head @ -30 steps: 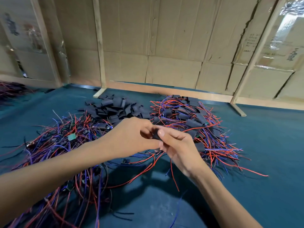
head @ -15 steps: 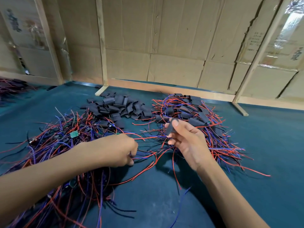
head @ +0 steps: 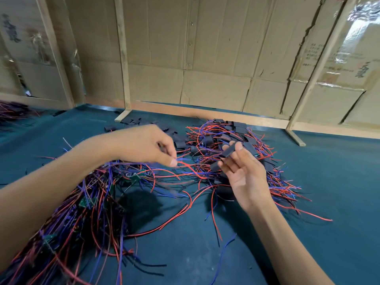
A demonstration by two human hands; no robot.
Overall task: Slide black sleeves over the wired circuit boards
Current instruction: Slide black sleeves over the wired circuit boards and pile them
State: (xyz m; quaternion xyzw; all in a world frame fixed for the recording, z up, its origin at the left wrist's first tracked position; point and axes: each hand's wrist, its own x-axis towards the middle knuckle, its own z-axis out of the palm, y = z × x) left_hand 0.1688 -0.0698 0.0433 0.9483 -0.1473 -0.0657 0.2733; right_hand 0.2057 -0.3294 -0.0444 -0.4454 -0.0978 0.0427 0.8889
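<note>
My right hand (head: 244, 171) holds a black sleeve (head: 228, 151) between thumb and fingertips, tilted up to the right. To its left my left hand (head: 144, 144) pinches the ends of red and blue wires (head: 185, 163) a little above the table; the sleeve and the wire ends are apart. A tangled heap of bare wired circuit boards (head: 82, 202), small green boards among red, blue and black wires, lies at the lower left. Behind my right hand lies a pile of boards with sleeves on them (head: 232, 136). Loose black sleeves (head: 176, 140) lie behind my left hand, partly hidden by it.
The work surface is a dark teal mat (head: 329, 192). Cardboard panels in wooden frames (head: 205, 79) close off the back, with a wooden foot (head: 295, 137) sticking out on the right. More wires (head: 10, 112) lie at the far left edge.
My left hand has risen from the wire heap and moved right, now pinching wire ends. My right hand still holds the sleeve, lowered slightly toward the left hand.
</note>
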